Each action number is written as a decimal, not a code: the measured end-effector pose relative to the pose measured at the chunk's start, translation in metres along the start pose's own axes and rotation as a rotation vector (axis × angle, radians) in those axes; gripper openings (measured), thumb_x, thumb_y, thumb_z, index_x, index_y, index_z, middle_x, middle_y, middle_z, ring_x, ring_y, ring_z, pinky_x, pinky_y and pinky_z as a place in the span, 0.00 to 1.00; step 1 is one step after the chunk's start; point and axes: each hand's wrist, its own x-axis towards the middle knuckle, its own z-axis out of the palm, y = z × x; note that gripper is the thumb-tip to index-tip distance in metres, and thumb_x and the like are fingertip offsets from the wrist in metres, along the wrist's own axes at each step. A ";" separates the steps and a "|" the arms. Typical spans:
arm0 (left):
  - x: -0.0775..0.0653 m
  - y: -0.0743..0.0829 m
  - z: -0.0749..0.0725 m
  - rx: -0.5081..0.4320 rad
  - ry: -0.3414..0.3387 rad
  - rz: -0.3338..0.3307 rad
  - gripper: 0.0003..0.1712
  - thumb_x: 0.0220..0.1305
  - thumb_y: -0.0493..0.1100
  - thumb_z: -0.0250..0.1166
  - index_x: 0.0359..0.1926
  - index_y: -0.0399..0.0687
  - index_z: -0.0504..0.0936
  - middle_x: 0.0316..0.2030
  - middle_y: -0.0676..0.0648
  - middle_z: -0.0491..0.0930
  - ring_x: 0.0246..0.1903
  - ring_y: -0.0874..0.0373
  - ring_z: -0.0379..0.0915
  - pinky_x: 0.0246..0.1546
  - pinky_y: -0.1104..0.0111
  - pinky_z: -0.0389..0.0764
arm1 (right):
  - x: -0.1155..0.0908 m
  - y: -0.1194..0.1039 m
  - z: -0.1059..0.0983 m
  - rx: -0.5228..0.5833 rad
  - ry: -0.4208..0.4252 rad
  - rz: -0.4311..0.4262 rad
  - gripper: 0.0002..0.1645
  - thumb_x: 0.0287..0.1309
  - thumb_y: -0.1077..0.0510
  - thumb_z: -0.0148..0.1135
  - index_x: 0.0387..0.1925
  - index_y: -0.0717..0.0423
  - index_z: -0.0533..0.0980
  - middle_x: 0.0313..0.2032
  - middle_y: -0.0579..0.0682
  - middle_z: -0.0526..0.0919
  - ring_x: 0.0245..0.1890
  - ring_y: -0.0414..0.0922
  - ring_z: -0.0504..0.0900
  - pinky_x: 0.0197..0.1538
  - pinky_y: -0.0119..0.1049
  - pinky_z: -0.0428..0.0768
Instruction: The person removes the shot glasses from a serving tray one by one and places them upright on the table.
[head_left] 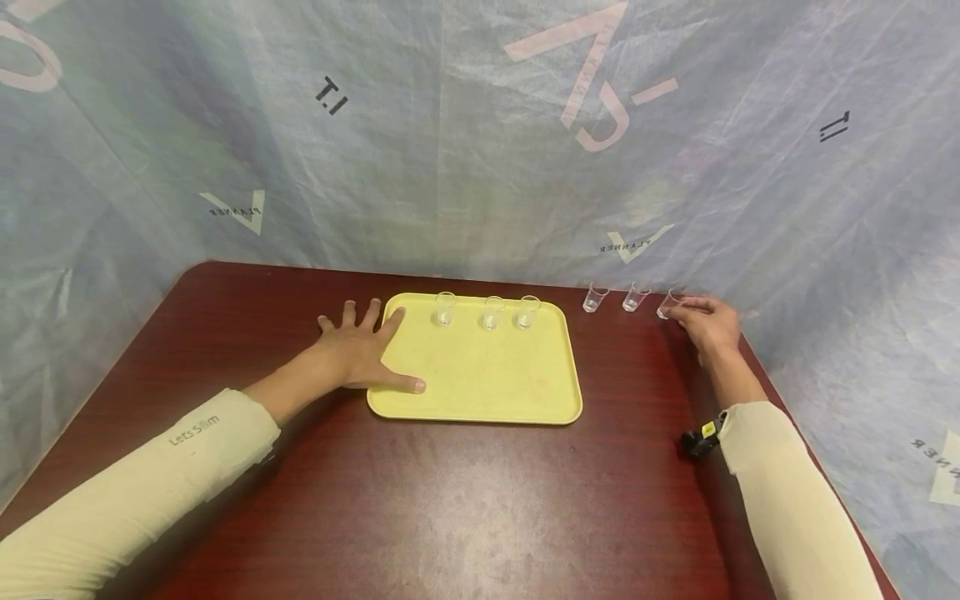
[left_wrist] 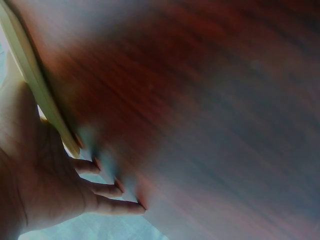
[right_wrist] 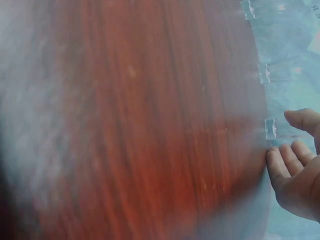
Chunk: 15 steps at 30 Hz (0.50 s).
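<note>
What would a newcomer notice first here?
Probably the yellow tray with three glasses along its far side, bright on the dark red table. Next, the left hand, spread across the tray's left edge. Then the right hand, at the rightmost glass of another three near the table's far right corner.

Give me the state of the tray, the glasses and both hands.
Yellow tray: flat on the table.
Tray glasses: three, upright.
Table glasses: three, upright, in a row.
Left hand: fingers spread, at the tray's left side.
Right hand: at the rightmost glass; grip unclear.
</note>
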 end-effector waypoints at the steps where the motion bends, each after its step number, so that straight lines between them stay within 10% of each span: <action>1: 0.000 0.000 0.000 0.000 -0.001 0.001 0.87 0.50 1.01 0.56 0.95 0.56 0.37 0.91 0.25 0.36 0.85 0.10 0.34 0.71 0.08 0.47 | 0.000 0.001 -0.001 -0.003 -0.007 0.001 0.19 0.64 0.52 0.83 0.52 0.47 0.83 0.28 0.23 0.80 0.35 0.29 0.81 0.40 0.24 0.81; 15: -0.001 0.002 -0.003 -0.002 -0.002 0.000 0.87 0.51 1.00 0.57 0.95 0.55 0.38 0.91 0.25 0.36 0.85 0.10 0.34 0.71 0.08 0.48 | -0.015 0.004 -0.011 -0.036 -0.029 -0.031 0.15 0.69 0.52 0.79 0.50 0.48 0.82 0.42 0.35 0.80 0.33 0.26 0.85 0.42 0.21 0.85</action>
